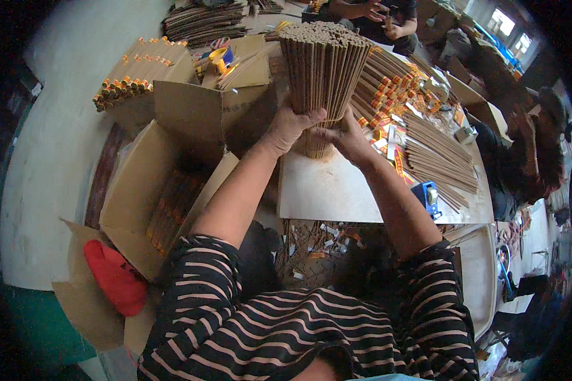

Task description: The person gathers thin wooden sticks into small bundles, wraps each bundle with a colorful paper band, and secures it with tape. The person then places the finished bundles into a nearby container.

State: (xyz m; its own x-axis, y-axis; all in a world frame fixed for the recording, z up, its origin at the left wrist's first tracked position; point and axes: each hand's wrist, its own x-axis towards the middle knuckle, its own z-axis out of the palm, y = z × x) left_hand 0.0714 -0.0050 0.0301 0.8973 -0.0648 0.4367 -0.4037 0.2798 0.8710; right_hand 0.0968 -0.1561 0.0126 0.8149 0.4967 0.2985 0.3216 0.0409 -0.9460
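A thick bundle of brown incense sticks stands upright over the white tabletop, with a thin band near its lower part. My left hand is closed round its left side, thumb across the front. From the right, my right hand grips it with fingers wrapped behind and thumb toward the front. The bundle's narrower lower end shows below my hands, close to or on the tabletop. Brown dust lies beside it. Loose incense sticks and a blue tape dispenser are to the right.
Label-wrapped stick bundles lie beyond my right hand. An open cardboard box at left holds wrapped bundles; a red cap rests on its flap. More bundles are stacked far left. Another person's hands show at the back.
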